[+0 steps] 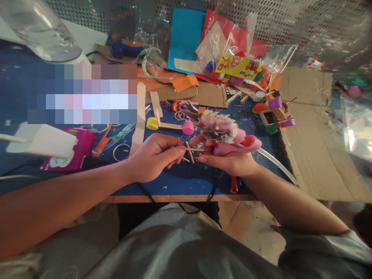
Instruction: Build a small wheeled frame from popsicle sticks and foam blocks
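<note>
My left hand [154, 157] is closed in a pinch on thin wooden sticks [190, 150] that cross each other above the blue table [180, 180]. My right hand [232, 159] grips a pink hot-glue gun [241, 144], whose body is caked with dried glue and scraps [217, 128]. The gun's tip points left toward the crossed sticks, close to my left fingertips. A clear glue stick [276, 164] pokes out behind the gun to the right.
A stick axle with a yellow cap [152, 123] and a pink cap [188, 128] lies behind the hands. Rubber bands, cardboard sheets [308, 147], coloured paper [186, 35], a bag of bottle caps [238, 68], a small wheeled frame [273, 116] and a pink box [78, 149] crowd the table.
</note>
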The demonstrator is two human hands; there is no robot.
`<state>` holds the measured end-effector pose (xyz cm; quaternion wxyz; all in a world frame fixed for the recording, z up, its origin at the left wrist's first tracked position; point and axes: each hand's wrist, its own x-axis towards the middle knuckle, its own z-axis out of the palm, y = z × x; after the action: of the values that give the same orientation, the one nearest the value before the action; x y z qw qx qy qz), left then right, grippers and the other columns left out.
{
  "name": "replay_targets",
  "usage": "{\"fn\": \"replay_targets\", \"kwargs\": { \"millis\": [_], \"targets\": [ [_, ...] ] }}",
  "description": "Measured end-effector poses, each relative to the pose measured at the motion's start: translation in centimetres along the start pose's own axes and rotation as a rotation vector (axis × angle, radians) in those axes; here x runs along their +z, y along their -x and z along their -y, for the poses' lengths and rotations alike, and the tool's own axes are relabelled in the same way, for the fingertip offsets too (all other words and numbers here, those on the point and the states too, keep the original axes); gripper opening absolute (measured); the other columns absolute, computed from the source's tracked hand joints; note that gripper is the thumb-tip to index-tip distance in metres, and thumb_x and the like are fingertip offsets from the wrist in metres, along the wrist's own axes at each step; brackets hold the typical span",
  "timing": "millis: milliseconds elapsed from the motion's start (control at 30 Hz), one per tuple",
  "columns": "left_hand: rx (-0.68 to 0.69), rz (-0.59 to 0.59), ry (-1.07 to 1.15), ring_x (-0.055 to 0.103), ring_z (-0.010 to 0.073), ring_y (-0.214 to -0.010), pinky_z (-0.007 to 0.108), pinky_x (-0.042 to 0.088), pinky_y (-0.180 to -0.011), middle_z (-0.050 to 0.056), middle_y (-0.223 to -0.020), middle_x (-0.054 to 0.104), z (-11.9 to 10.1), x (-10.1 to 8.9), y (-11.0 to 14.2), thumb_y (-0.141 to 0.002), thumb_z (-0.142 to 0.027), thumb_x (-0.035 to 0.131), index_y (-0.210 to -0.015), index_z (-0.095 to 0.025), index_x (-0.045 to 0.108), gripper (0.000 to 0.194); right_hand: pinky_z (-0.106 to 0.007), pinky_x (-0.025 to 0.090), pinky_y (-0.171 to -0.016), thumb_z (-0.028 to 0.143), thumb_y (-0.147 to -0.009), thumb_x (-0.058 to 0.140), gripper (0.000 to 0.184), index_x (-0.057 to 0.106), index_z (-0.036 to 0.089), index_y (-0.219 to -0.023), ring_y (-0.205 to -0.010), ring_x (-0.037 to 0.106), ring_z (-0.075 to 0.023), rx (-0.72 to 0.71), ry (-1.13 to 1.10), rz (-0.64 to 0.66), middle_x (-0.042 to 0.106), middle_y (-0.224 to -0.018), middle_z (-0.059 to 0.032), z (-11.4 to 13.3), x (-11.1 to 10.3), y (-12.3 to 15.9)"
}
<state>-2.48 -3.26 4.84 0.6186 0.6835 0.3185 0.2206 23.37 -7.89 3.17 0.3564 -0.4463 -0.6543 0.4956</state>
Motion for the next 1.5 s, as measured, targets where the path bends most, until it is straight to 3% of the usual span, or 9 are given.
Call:
{"fn": "replay_targets", "kwargs": {
  "millis": [133, 267, 467, 600, 733, 900, 1067, 1200, 1500],
  "targets": [
    [0.019, 0.028, 0.028, 0.051, 0.0114, -0.055, 0.024, 0.040, -0.053, 0.000, -0.060, 0.057, -0.1, 0.0, 0.0, -0.098, -0.042, 0.070, -0.066, -0.021, 0.061, 0.040, -0.034, 0.057, -0.058, 0.065, -0.092, 0.094, 0.037, 0.082, 0.030, -0.097, -0.065, 0.063, -0.0181, 0.003, 0.050, -0.089, 0.069, -0.074, 0.0014, 0.1, 0.2, -0.2],
    [0.039, 0.027, 0.048, 0.051, 0.0110, -0.054, 0.025, 0.037, -0.052, 0.000, -0.060, 0.058, -0.2, 0.0, -0.1, -0.100, -0.041, 0.069, -0.065, -0.020, 0.063, 0.041, -0.034, 0.059, -0.064, 0.075, -0.088, 0.096, 0.050, 0.079, 0.028, -0.093, -0.068, 0.063, -0.0174, -0.011, 0.029, -0.161, 0.069, -0.076, 0.0019, -0.1, 0.4, -0.4],
    [0.016, 0.034, 0.100, 0.050, 0.0109, -0.054, 0.025, 0.037, -0.052, 0.000, -0.061, 0.059, -0.2, 0.1, -0.1, -0.099, -0.039, 0.070, -0.066, -0.020, 0.063, 0.039, -0.035, 0.061, -0.070, 0.073, -0.095, 0.090, 0.050, 0.074, 0.027, -0.085, -0.074, 0.062, -0.0187, -0.075, 0.017, 0.003, 0.069, -0.080, -0.0006, -0.4, 0.1, -0.7],
    [0.003, 0.044, 0.115, 0.051, 0.0109, -0.054, 0.025, 0.038, -0.052, 0.000, -0.062, 0.061, -0.2, 0.2, 0.0, -0.099, -0.039, 0.072, -0.067, -0.020, 0.065, 0.037, -0.044, 0.067, -0.089, 0.055, -0.097, 0.093, 0.041, 0.070, 0.027, -0.078, -0.085, 0.068, -0.0236, -0.205, 0.185, 0.054, 0.071, -0.083, -0.0019, -0.3, -0.6, -0.8],
    [0.030, 0.064, 0.129, 0.052, 0.0104, -0.052, 0.025, 0.036, -0.051, 0.000, -0.061, 0.060, -0.4, 0.2, 0.0, -0.100, -0.037, 0.073, -0.068, -0.019, 0.065, 0.037, -0.046, 0.067, -0.099, 0.051, -0.100, 0.091, 0.037, 0.069, 0.028, -0.081, -0.093, 0.072, -0.0257, -0.277, 0.262, 0.077, 0.073, -0.088, -0.0026, -0.5, -1.0, -0.8],
    [0.027, 0.066, 0.106, 0.051, 0.0093, -0.053, 0.024, 0.034, -0.051, -0.002, -0.060, 0.058, -0.5, 0.1, -0.1, -0.099, -0.034, 0.068, -0.067, -0.019, 0.063, 0.036, -0.039, 0.064, -0.093, 0.055, -0.107, 0.085, 0.043, 0.064, 0.025, -0.084, -0.083, 0.063, -0.0196, -0.292, 0.261, 0.095, 0.064, -0.081, 0.0008, -0.7, -0.9, -0.7],
    [0.022, 0.069, 0.094, 0.050, 0.0093, -0.053, 0.024, 0.033, -0.052, -0.002, -0.059, 0.056, -0.4, 0.1, 0.0, -0.099, -0.032, 0.065, -0.065, -0.020, 0.060, 0.036, -0.034, 0.060, -0.082, 0.054, -0.107, 0.086, 0.030, 0.073, 0.027, -0.110, -0.078, 0.056, -0.0167, -0.287, 0.131, 0.109, 0.065, -0.090, 0.0023, -0.8, -0.7, -0.7],
    [0.023, 0.079, 0.095, 0.050, 0.0097, -0.054, 0.024, 0.036, -0.054, -0.002, -0.059, 0.056, -0.4, 0.1, 0.0, -0.100, -0.033, 0.065, -0.065, -0.020, 0.058, 0.038, -0.032, 0.054, -0.074, 0.049, -0.106, 0.089, 0.030, 0.071, 0.025, -0.099, -0.078, 0.058, -0.0163, -0.280, 0.149, 0.106, 0.067, -0.091, 0.0013, -0.9, -0.8, -0.7],
    [0.054, 0.106, 0.110, 0.052, 0.0095, -0.053, 0.024, 0.040, -0.055, -0.002, -0.060, 0.057, -0.4, 0.2, 0.0, -0.102, -0.032, 0.066, -0.066, -0.019, 0.059, 0.039, -0.041, 0.061, -0.099, 0.057, -0.108, 0.084, 0.042, 0.068, 0.025, -0.088, -0.095, 0.068, -0.0223, -0.300, 0.272, 0.148, 0.067, -0.087, -0.0009, -1.3, -1.2, -0.6]
  ]
}}
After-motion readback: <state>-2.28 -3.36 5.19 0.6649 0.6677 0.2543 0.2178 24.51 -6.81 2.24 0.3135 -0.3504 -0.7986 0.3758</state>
